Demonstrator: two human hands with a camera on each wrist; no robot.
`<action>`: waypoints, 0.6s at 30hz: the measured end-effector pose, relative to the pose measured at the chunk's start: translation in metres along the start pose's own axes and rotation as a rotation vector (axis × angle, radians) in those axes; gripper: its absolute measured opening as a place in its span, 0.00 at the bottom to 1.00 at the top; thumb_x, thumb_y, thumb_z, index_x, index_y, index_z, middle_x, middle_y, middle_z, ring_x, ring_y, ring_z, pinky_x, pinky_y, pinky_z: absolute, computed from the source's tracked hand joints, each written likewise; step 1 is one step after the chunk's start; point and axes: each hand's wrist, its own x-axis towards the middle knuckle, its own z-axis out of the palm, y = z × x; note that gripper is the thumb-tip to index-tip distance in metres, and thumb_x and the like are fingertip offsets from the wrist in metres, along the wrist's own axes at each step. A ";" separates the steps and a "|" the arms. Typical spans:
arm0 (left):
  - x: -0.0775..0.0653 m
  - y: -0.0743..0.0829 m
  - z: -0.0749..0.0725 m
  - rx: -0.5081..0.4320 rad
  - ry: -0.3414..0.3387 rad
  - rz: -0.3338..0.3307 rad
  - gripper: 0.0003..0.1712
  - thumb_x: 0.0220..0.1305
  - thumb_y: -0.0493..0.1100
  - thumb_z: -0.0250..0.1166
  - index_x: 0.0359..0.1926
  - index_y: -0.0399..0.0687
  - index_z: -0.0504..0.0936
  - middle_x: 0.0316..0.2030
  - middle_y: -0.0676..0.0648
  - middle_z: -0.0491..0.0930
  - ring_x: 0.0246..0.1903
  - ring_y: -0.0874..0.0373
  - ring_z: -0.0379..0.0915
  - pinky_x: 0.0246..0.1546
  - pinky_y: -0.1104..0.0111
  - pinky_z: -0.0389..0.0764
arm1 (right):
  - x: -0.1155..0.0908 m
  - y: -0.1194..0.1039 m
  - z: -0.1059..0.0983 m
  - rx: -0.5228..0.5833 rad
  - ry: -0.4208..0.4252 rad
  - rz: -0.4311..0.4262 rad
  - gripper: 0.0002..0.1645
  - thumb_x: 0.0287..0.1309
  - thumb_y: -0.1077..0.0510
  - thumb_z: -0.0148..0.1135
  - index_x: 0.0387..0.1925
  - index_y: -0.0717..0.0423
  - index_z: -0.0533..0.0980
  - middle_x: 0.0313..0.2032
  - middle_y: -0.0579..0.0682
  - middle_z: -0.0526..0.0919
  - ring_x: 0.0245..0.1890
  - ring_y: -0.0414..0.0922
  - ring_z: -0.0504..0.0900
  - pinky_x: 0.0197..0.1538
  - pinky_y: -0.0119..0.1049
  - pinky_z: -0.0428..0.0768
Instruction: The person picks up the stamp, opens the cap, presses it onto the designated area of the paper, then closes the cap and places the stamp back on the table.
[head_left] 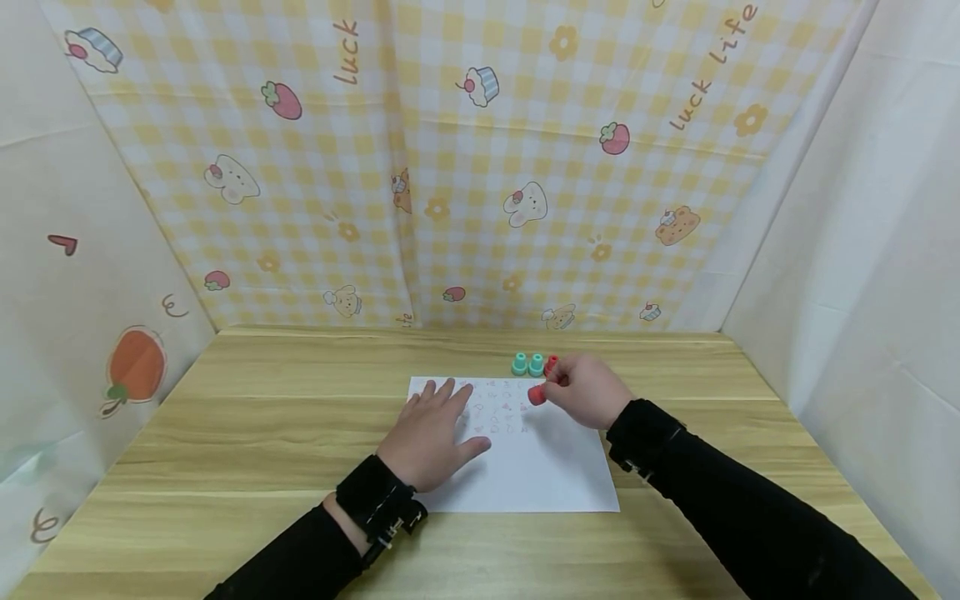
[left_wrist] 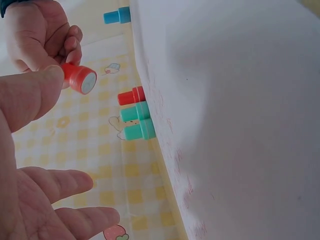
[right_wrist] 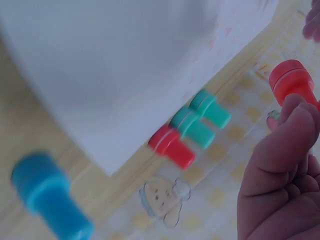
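Between thumb and fingers my right hand (head_left: 590, 390) pinches a red stamp (head_left: 536, 395), held over the upper right of a white sheet of paper (head_left: 525, 479). The left wrist view shows the pale round face of that stamp (left_wrist: 88, 83), tilted sideways. My left hand (head_left: 429, 437) is spread with straight fingers over the left side of the paper. Rows of small reddish prints (head_left: 495, 408) mark the sheet's upper part, partly covered by the left hand.
Two green stamps (head_left: 528, 367) and another red stamp (right_wrist: 171, 147) stand in a row behind the paper's far edge. A blue stamp (right_wrist: 50, 195) stands further right, hidden by my right hand in the head view. A patterned cloth (head_left: 465, 250) hangs behind the wooden table (head_left: 285, 450).
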 end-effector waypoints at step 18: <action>0.001 0.001 0.002 -0.041 0.058 0.030 0.44 0.71 0.62 0.67 0.79 0.46 0.66 0.78 0.36 0.65 0.79 0.32 0.54 0.78 0.38 0.55 | -0.006 -0.016 0.024 0.135 -0.043 0.036 0.07 0.69 0.58 0.65 0.35 0.58 0.84 0.24 0.49 0.82 0.23 0.43 0.74 0.30 0.35 0.74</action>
